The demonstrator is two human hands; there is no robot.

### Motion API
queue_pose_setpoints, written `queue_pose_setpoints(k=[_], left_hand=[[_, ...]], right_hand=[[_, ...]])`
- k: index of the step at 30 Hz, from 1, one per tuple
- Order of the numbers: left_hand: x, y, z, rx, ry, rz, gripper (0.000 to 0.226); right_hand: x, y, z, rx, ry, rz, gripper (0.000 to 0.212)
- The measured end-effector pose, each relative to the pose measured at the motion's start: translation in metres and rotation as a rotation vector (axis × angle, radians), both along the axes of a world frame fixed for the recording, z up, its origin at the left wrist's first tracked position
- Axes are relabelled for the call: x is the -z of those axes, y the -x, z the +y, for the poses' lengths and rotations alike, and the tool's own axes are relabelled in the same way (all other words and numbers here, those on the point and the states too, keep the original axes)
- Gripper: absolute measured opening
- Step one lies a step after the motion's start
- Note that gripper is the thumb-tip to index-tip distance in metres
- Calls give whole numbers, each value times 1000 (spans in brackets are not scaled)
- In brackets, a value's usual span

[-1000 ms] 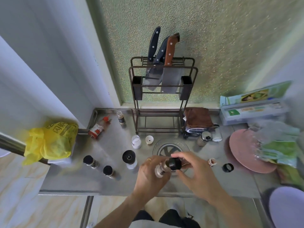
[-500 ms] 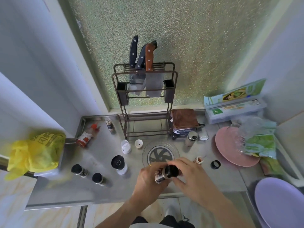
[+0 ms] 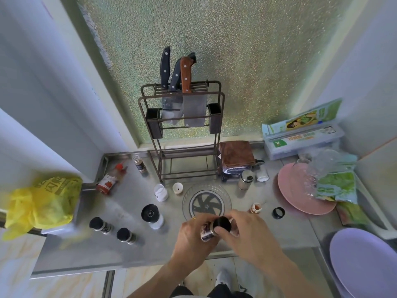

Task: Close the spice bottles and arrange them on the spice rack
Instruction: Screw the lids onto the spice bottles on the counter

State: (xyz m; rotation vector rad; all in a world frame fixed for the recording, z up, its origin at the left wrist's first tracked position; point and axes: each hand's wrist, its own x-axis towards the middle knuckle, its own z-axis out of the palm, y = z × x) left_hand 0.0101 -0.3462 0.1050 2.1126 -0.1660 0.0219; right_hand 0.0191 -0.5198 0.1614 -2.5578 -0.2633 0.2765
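Observation:
My left hand [image 3: 194, 237] grips a small spice bottle [image 3: 206, 231] by its body, above the counter's front edge. My right hand [image 3: 243, 231] has its fingers on the bottle's black cap [image 3: 222, 223]. The brown wire spice rack [image 3: 181, 134] stands at the back against the glass with knives in its top. Two capped black-lidded bottles [image 3: 101, 224] [image 3: 126, 235] stand at the front left. An uncapped bottle of red spice [image 3: 255, 208] and a loose black cap [image 3: 278, 212] lie to the right. A white bottle [image 3: 161, 192] and its white cap [image 3: 177, 188] sit near the rack.
A round drain [image 3: 206, 204] lies in the steel counter. A black-topped grinder [image 3: 151, 216], a red-labelled bottle lying down [image 3: 108, 180], a small jar [image 3: 139, 163], a steel shaker [image 3: 246, 179], a brown cloth [image 3: 236, 155], a pink plate [image 3: 296, 190], a purple plate [image 3: 365, 261] and a yellow bag [image 3: 40, 203] surround it.
The view has tilted and shifted, so the rack and counter items sit lower and more central. Both hands stay together on the bottle and its black cap.

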Motion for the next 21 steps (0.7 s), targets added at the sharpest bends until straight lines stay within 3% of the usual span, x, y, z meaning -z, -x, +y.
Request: queue_pose_setpoints(k=[3, 6, 11, 16, 21], left_hand=[[-1, -1, -1, 6, -24, -11, 38], [-3, -2, -2, 8, -22, -20, 38], [-3, -1, -2, 2, -36, -3, 40], [-1, 0, -1, -14, -35, 5, 37], [-2, -1, 2, -31, -48, 23, 40]], right_hand=[[0, 0, -3, -37, -31, 20, 39], [-1, -2, -4, -18, -21, 23, 27], [-3, -5, -4, -26, -31, 47, 40], [-2, -8, -2, -34, 0, 38, 25], [-3, -10, -3, -83, -41, 92, 43]])
